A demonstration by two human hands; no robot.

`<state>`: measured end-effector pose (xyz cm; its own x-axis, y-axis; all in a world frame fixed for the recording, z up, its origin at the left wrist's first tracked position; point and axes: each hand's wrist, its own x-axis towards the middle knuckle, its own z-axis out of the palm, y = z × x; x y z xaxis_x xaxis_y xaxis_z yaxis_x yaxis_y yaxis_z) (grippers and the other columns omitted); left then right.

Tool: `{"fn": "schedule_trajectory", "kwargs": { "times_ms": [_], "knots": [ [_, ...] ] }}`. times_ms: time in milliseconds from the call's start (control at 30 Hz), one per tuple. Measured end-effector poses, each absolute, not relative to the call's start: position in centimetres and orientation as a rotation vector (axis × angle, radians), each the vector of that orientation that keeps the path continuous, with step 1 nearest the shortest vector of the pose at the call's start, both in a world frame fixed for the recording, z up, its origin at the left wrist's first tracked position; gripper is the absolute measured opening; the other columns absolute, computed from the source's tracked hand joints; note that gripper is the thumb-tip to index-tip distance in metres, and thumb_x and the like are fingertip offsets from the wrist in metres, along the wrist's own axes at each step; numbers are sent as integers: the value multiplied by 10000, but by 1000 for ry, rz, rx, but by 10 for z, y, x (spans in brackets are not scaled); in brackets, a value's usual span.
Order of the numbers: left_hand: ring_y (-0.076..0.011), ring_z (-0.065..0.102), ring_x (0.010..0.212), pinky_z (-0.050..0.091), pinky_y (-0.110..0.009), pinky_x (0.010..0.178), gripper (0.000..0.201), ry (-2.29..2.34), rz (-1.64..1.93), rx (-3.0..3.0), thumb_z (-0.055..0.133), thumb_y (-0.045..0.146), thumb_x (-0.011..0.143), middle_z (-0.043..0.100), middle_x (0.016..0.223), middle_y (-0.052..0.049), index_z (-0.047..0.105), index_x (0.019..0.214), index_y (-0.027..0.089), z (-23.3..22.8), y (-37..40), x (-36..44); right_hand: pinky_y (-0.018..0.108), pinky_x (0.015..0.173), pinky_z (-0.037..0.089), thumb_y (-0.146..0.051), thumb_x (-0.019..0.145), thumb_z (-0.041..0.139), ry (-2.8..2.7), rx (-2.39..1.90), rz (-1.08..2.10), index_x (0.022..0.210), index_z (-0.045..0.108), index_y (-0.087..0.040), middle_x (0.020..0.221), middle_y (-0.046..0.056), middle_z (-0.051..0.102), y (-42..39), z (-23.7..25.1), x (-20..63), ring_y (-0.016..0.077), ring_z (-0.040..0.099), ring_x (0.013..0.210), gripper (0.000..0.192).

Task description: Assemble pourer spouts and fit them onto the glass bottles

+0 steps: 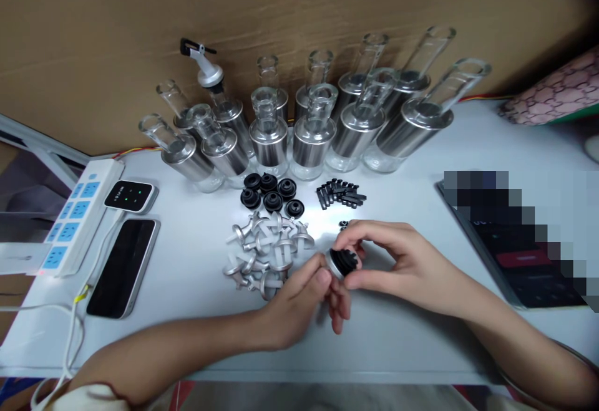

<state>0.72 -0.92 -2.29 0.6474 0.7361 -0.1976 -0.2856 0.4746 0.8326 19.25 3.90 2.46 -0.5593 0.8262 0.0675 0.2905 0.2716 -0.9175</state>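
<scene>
In front of me my left hand (pixel 299 302) pinches the silver base of a bottle pourer (pixel 332 267). A ribbed black rubber stopper (pixel 345 262) sits on that base, with the thumb and fingers of my right hand (pixel 407 264) closed around it. The pourer's spout is hidden by my left fingers. Just left of my hands lies a pile of silver pourer tops (pixel 262 242) with white tubes. Behind the pile are several black stoppers (pixel 272 201). Small black flip caps (pixel 341 194) lie beyond my right hand, and tiny black parts (pixel 344 224) show near its fingertips.
Several glass bottles with steel sleeves (pixel 314 140) stand in rows at the back; one carries a fitted pourer (pixel 210 74). A power strip (pixel 79 217), a small router (pixel 131 195) and a phone (pixel 124 267) lie left, with cables. A tablet (pixel 515 255) lies right.
</scene>
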Motion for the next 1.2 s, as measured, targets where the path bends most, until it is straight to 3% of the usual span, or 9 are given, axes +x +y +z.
{"fn": "schedule_trajectory", "kwargs": {
  "times_ms": [200,567,833,967,1200],
  "knots": [
    [-69,531,522,402,-230,565,478,616,659,848,502,648,868,559,721,26,394,867,183,-21,-9,8,216,533,424,-449,856,648,-2028,-1081,1267,829,619,-190,692,-1,621,36,23,194,120,548,601,263],
    [-65,417,360,349,-190,385,447,684,672,908,393,637,917,538,503,62,343,795,211,-20,-10,10,229,602,457,-266,936,535,-2178,-987,1056,939,579,-195,803,22,659,34,26,194,133,599,676,83],
    [-47,468,430,381,-183,463,467,752,660,1049,399,649,909,540,617,43,390,820,191,-20,-11,7,248,641,473,-317,964,453,-2157,-1115,1180,961,586,-206,835,29,679,33,27,193,150,620,719,173],
    [-53,438,386,358,-178,406,490,788,660,1039,371,678,901,533,563,46,372,785,201,-19,-13,8,267,711,495,-276,973,414,-2145,-1111,1099,1007,562,-211,913,42,685,31,25,189,159,644,786,166],
    [-57,410,342,324,-172,355,488,848,694,985,389,672,890,541,512,44,375,756,203,-13,-12,10,254,698,490,-271,984,393,-2164,-1058,1036,1012,527,-212,895,34,669,33,20,188,149,635,774,149]
  ]
}}
